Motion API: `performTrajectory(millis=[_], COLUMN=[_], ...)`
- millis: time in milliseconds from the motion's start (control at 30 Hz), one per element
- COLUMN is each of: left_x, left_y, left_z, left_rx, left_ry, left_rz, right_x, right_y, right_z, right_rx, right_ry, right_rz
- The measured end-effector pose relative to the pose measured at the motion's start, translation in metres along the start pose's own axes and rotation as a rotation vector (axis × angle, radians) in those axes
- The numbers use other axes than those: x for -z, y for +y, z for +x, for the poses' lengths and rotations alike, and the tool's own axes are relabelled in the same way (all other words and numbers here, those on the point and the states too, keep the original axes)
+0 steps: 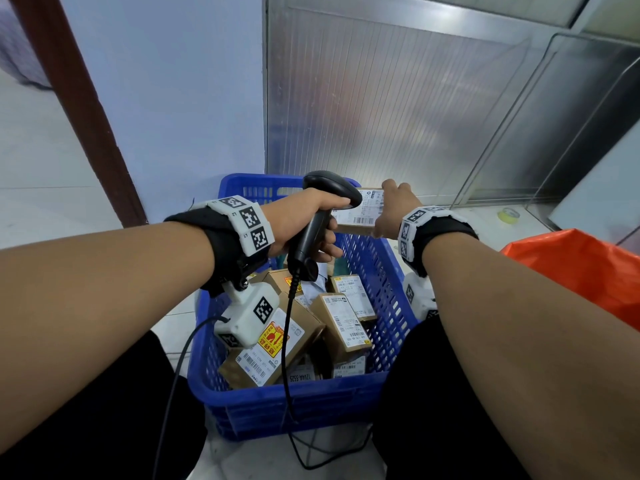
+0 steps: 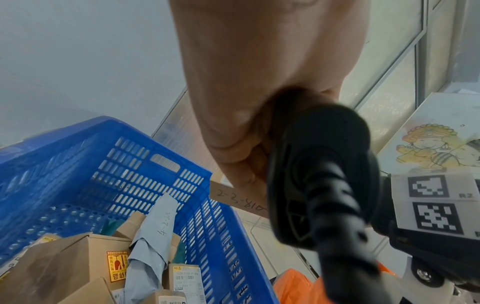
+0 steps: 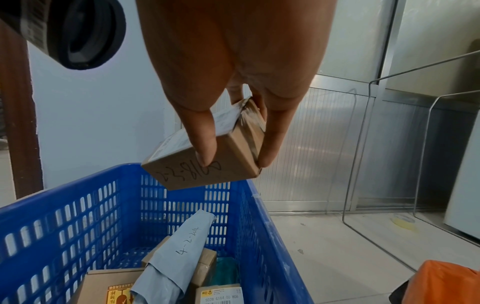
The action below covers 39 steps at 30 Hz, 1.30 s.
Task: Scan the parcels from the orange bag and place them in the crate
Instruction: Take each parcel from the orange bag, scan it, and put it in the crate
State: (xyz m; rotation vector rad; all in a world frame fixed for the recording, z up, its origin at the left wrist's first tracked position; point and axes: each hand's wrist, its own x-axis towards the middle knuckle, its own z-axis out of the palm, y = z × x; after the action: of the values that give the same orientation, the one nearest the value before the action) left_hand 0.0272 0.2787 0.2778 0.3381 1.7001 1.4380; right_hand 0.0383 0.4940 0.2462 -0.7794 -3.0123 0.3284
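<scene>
Scan step, judged in progress. Right hand (image 1: 394,209) holds a small brown cardboard parcel with a white shipping label (image 1: 360,211) in the upper centre of the head view, above the far right corner of the blue slotted plastic crate (image 1: 294,403). In the right wrist view the fingers (image 3: 205,142) pinch the box (image 3: 207,156) across its short sides, thumb on one face, the others opposite; its long axis runs left-right across the frame, label up. Left hand (image 1: 304,223) is wrapped around the grip of the black corded handheld barcode scanner (image 1: 322,216), whose head sits just left of the label, nearly touching it. Crate already holds several labelled boxes. Orange plastic bag (image 1: 581,271) lies at right edge. Next move likely: straight down into the crate, directly below the parcel.
</scene>
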Motion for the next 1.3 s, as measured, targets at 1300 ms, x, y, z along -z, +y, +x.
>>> performTrajectory(millis=[1300], left_x=[-0.436], left_y=[-0.021], left_z=[0.184], left_rx=[-0.130], left_ry=[-0.172], left_rz=[0.550], right_x=[-0.042], right_y=[0.494], right_z=[-0.179], right_rx=[-0.785], right_ry=[-0.401], right_rz=[0.168])
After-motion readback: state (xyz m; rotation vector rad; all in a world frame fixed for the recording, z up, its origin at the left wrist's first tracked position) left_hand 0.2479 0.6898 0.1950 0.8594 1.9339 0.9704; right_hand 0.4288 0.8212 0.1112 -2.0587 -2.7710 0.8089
